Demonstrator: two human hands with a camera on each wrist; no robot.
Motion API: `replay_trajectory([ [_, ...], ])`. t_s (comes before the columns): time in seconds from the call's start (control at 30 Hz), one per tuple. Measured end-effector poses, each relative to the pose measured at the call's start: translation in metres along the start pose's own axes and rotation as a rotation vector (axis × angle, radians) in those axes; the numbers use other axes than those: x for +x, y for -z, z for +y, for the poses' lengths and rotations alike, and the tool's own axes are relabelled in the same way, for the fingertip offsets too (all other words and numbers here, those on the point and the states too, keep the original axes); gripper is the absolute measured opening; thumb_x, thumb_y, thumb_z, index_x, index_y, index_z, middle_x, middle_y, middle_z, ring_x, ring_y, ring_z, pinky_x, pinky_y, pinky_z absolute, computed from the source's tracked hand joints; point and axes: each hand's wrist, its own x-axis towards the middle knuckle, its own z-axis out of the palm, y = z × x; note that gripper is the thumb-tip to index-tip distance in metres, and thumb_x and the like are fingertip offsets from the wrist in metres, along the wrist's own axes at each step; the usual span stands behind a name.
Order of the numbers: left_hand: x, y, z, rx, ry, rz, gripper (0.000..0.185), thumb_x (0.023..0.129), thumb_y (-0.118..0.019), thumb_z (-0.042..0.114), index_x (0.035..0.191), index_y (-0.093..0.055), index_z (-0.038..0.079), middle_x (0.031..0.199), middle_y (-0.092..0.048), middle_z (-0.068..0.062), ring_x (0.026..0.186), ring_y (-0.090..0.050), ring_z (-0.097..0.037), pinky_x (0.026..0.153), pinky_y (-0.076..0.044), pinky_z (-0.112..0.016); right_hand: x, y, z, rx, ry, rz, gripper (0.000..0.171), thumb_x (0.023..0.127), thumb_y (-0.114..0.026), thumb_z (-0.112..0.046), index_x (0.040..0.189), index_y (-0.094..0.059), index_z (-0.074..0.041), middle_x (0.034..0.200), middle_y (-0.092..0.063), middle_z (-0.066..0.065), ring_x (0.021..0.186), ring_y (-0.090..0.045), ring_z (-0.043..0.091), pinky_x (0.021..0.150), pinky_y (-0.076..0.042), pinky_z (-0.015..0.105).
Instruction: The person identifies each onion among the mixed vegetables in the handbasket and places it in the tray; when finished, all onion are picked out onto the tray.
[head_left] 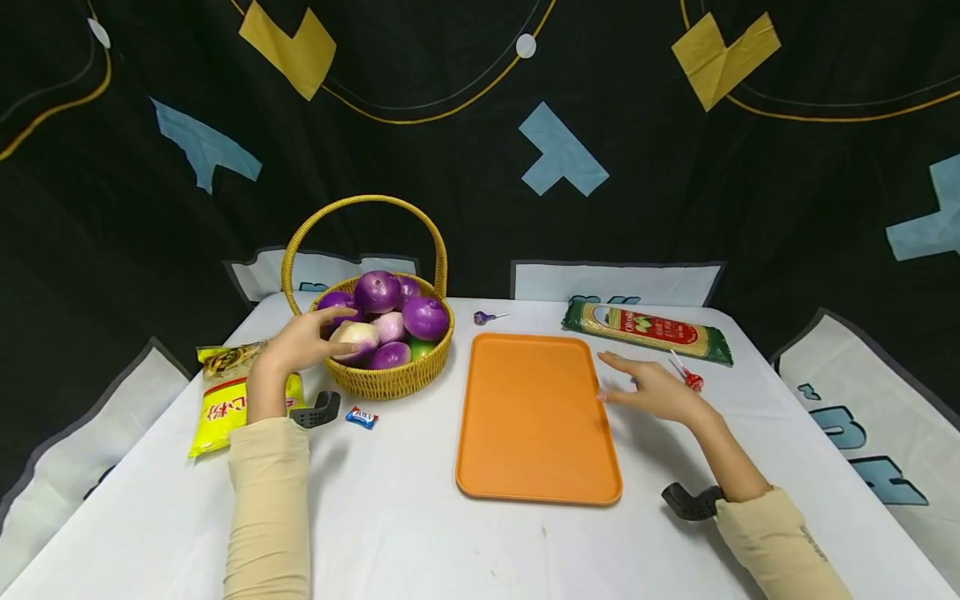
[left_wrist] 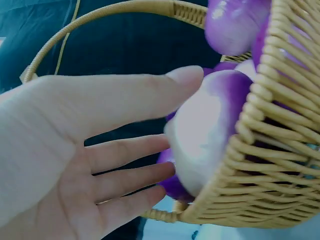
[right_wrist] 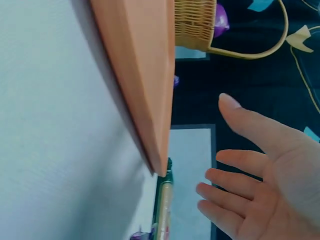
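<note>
Yellow packet at far left of white-covered bench, lying flat, partly behind the left forearm. Just right of it, small blue-and-red wrapped candy near the foot of the wicker basket. Left hand at the basket's near-left rim, fingers straight and spread, thumb over and fingertips against a pale white-and-purple onion; contact seen in the left wrist view, fingers touching, not curled round, the onion, itself resting inside the rim among the other purple onions. Basket handle upright. Purple lollipop behind, between basket and orange tray; tray flat at centre of bench. Right hand just beside the tray's right edge, fingers extended and relaxed, holding nothing; in the right wrist view, palm spread, apart from the tray's edge. Red lollipop just behind that hand. Green-and-red noodle packet farther back and right, lying flat.
</note>
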Motion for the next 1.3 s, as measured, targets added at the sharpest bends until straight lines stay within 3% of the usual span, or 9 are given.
replay_trajectory([
  [0.27,0.007,-0.009,-0.004,0.012,0.015,0.028,0.059,0.088,-0.07,0.016,0.141,-0.046,0.006,0.138,-0.045,-0.028,0.123,-0.039,-0.046,0.104,-0.03,-0.065,0.002,-0.009,0.012,-0.016,0.034,-0.103,0.067,0.088,-0.071,-0.03,0.138,-0.046,0.008,0.135,-0.051,0.026,0.118,-0.053,0.042,0.096,-0.045,0.054],
  [0.4,0.008,-0.011,-0.006,0.03,-0.004,0.04,0.06,0.086,-0.074,0.018,0.139,-0.048,0.006,0.136,-0.047,-0.028,0.12,-0.042,-0.045,0.103,-0.031,-0.064,0.004,-0.013,0.018,-0.038,0.064,-0.154,0.066,0.088,-0.071,-0.031,0.135,-0.049,0.008,0.13,-0.056,0.024,0.102,-0.059,0.029,0.084,-0.052,0.039],
  [0.5,0.007,-0.011,-0.006,0.032,-0.02,0.048,0.062,0.085,-0.076,0.021,0.138,-0.049,0.005,0.134,-0.048,-0.028,0.118,-0.043,-0.044,0.102,-0.033,-0.063,0.005,-0.013,0.018,-0.027,0.072,-0.177,0.065,0.088,-0.071,-0.031,0.134,-0.049,0.01,0.13,-0.056,0.025,0.098,-0.06,0.026,0.079,-0.052,0.035],
  [0.6,0.004,-0.008,-0.001,0.031,-0.017,0.05,0.062,0.084,-0.076,0.023,0.138,-0.049,0.005,0.134,-0.048,-0.028,0.117,-0.044,-0.044,0.1,-0.036,-0.062,0.004,-0.014,0.018,-0.019,0.066,-0.186,0.064,0.089,-0.07,-0.03,0.134,-0.049,0.011,0.131,-0.055,0.025,0.102,-0.061,0.027,0.081,-0.053,0.036],
  [0.77,-0.005,0.001,0.019,0.038,-0.029,0.077,0.065,0.084,-0.076,0.026,0.138,-0.047,0.005,0.133,-0.048,-0.028,0.115,-0.046,-0.043,0.097,-0.04,-0.061,0.004,-0.015,0.017,0.027,0.044,-0.199,0.066,0.088,-0.071,-0.03,0.134,-0.048,0.011,0.132,-0.054,0.026,0.082,-0.052,0.018,0.061,-0.04,0.024],
  [0.9,-0.007,0.004,0.04,0.033,-0.092,0.114,0.068,0.083,-0.077,0.03,0.139,-0.047,0.006,0.133,-0.049,-0.026,0.117,-0.046,-0.043,0.095,-0.043,-0.061,0.003,-0.014,0.019,0.013,0.092,-0.192,0.067,0.089,-0.07,-0.034,0.133,-0.048,0.012,0.131,-0.054,0.027,0.086,-0.056,0.021,0.064,-0.045,0.025],
  [1.03,0.001,-0.005,0.063,0.031,-0.204,0.14,0.066,0.08,-0.08,0.03,0.136,-0.052,0.007,0.131,-0.054,-0.021,0.116,-0.05,-0.04,0.093,-0.046,-0.058,0.004,-0.015,0.019,-0.006,0.107,-0.179,0.068,0.088,-0.069,-0.037,0.133,-0.049,0.011,0.13,-0.055,0.026,0.106,-0.061,0.032,0.083,-0.054,0.041],
  [1.13,0.014,-0.021,0.08,0.024,-0.295,0.12,0.063,0.078,-0.082,0.029,0.132,-0.056,0.009,0.128,-0.058,-0.015,0.113,-0.054,-0.034,0.094,-0.047,-0.053,0.005,-0.016,0.019,0.015,0.065,-0.19,0.069,0.087,-0.07,-0.036,0.134,-0.049,0.009,0.132,-0.054,0.024,0.114,-0.057,0.036,0.09,-0.05,0.048],
  [1.3,0.042,-0.06,0.105,0.021,-0.409,0.041,0.058,0.076,-0.084,0.025,0.127,-0.062,0.011,0.12,-0.064,-0.008,0.104,-0.058,-0.025,0.094,-0.048,-0.044,0.007,-0.017,0.02,0.007,0.034,-0.188,0.066,0.087,-0.072,-0.031,0.134,-0.049,0.009,0.133,-0.054,0.023,0.115,-0.057,0.035,0.091,-0.05,0.047],
])
